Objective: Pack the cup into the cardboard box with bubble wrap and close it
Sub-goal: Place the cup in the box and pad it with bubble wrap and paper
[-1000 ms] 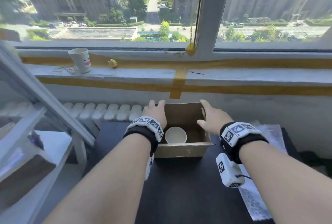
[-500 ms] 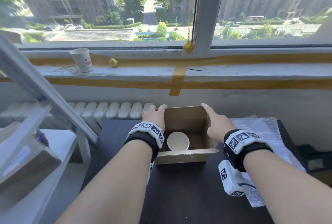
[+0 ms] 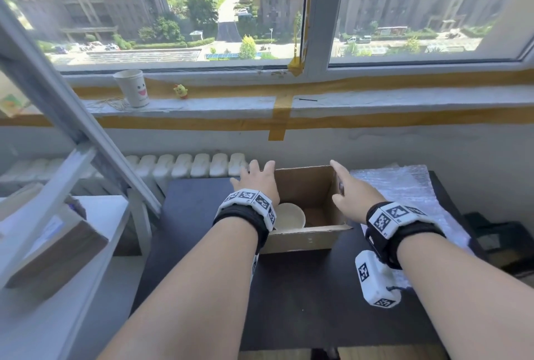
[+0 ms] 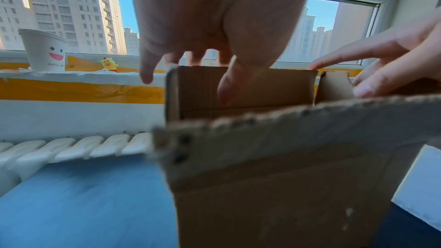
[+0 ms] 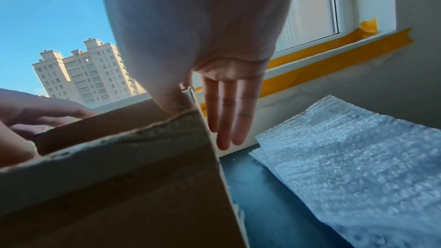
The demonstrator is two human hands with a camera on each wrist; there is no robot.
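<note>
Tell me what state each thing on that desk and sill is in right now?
cardboard box: open, upright on the desk.
white cup: inside the box, unwrapped.
bubble wrap: lying flat right of the box.
left hand: fingers straight, at the box's left wall.
right hand: fingers straight, at its right wall.
paper cup: upright on the sill.

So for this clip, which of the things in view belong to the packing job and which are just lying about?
Part of the job:
cardboard box, open
white cup inside it
bubble wrap on the table, to the right of the box
left hand and right hand at the box's side walls

Just lying about:
paper cup with a smiley on the sill
yellow chick figure beside it
</note>
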